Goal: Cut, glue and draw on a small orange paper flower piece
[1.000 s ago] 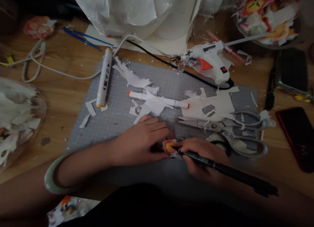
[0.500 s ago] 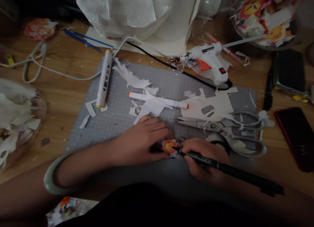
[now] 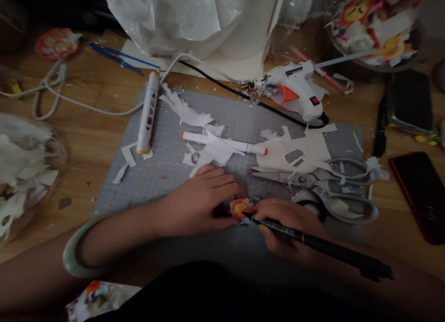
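Taking the far edge as twelve o'clock, the black pen (image 3: 333, 250) pointed its nib towards ten o'clock, onto the yellow middle of a small orange-and-yellow cutout (image 3: 239, 208), its long barrel running back towards four o'clock. The right hand (image 3: 295, 215) had thumb and fingers closed together round the pen near the nib, so the cutout lay just beyond those fingertips, also towards ten o'clock. The left hand (image 3: 205, 199) came in from the cutout's nine o'clock side, thumb and forefinger spread, the forefinger near its eleven o'clock edge and the thumb near its seven; whether they pinched it I could not tell. Both hands were close to it, neither plainly nearer. The cutout, over the grey cutting mat (image 3: 128, 197), looked about as broad as tall, with no clear long axis; the scissors (image 3: 325, 192) lay well apart from it, between two and three o'clock
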`<state>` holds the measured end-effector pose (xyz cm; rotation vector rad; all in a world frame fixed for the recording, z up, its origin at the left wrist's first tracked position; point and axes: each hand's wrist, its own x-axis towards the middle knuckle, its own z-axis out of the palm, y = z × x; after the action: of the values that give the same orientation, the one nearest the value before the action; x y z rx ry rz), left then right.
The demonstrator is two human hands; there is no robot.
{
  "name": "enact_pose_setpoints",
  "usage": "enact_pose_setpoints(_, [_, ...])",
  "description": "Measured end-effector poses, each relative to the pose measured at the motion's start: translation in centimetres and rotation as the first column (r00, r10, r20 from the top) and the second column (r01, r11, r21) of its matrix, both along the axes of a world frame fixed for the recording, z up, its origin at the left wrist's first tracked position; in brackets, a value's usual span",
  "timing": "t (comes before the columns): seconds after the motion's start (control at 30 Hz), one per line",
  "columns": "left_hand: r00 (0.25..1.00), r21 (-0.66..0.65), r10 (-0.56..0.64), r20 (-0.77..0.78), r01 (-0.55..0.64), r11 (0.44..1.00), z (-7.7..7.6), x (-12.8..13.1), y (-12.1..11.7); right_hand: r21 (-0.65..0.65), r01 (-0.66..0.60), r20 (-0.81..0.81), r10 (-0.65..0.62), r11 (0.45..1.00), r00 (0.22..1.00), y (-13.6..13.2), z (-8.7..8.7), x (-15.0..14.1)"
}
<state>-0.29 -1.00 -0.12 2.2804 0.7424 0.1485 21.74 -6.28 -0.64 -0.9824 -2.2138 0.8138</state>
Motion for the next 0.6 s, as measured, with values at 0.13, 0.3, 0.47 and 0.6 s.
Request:
enact_pose_setpoints(0.13, [1.0, 0.002, 0.003, -0.003, -0.003, 1.0, -0.06, 0.05, 0.02, 0.001, -0.004, 0.014, 0.004, 1.0, 1.0, 0.03, -0.09, -0.06])
enact_pose_setpoints(0.3, [1.0, 0.002, 0.003, -0.001, -0.003, 1.0, -0.12, 0.08, -0.02, -0.032, 0.007, 0.019, -0.007, 0.999, 1.0, -0.01, -0.04, -0.03])
enact_pose_setpoints(0.47, [1.0, 0.012, 0.004, 0.001, -0.004, 1.0, -0.04, 0.06, -0.01, -0.056, 0.048, 0.002, -0.047, 0.997, 0.999, -0.12, 0.08, -0.16])
enact_pose_setpoints(0.6, [1.0, 0.001, -0.004, 0.0, 0.004, 1.0, 0.09, 0.04, 0.05, -0.081, 0.038, 0.015, -0.037, 0.996, 0.999, -0.25, 0.0, -0.17])
